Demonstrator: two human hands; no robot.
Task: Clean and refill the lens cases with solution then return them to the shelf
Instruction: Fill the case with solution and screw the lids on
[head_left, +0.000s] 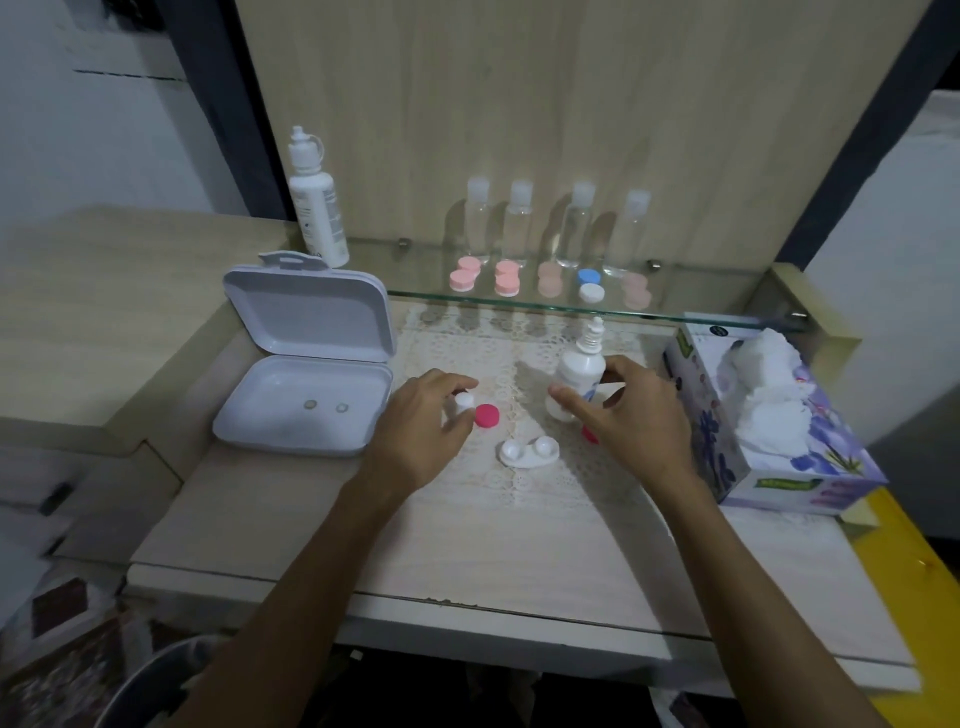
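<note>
I'm mid-refill: my right hand (631, 410) fingers curl around the solution bottle (579, 376), left hand (421, 423) fingers pinch its white cap (464, 401). The open lens case (529, 451) lies between them; next, tip the nozzle over its wells.

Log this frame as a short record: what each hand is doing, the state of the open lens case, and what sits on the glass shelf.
left hand: pinches a small white cap, beside a pink cap lying on the lace mat
right hand: fingers spread at the small solution bottle, which stands upright; grip not clear
open lens case: white, both wells uncapped, on the mat between the hands
glass shelf: five capped lens cases, four clear bottles, one tall white bottle
white box: lid open, left of the mat
tissue box: far right
</note>
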